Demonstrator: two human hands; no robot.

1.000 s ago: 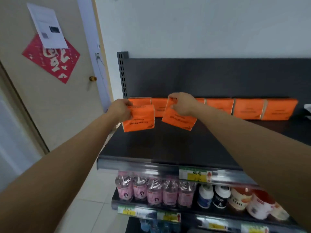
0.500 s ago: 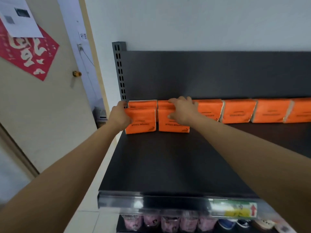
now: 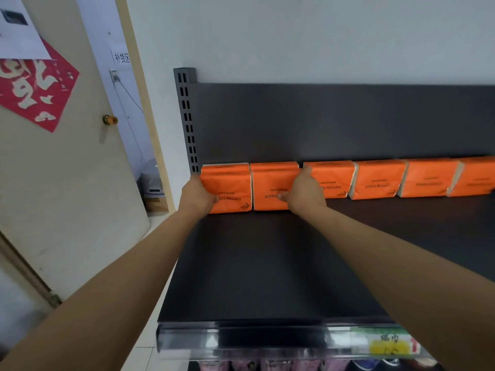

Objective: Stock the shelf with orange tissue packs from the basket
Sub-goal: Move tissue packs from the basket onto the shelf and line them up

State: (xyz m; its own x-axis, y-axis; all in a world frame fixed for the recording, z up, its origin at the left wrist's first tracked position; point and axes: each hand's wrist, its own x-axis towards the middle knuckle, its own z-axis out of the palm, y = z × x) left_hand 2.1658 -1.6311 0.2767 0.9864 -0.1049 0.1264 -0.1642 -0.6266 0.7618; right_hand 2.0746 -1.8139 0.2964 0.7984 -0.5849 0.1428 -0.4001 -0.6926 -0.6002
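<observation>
On shelf (image 3: 267, 263), 6 tissue packs (image 3: 377, 180), 2 hands (image 3: 198, 197)

A small shop. A black retail shelf (image 3: 267, 263) holds a row of tissue packs (image 3: 377, 179). A yellow price label (image 3: 389, 345) sits on its front rail, lower right.

rightmost tissue pack (image 3: 479, 175) cropped at edge, lower bottles (image 3: 267, 366) blurred

Pale grey wall (image 3: 294, 36), beige door (image 3: 67, 188) with red paper diamond (image 3: 34, 89), brass knob (image 3: 109, 119).
</observation>
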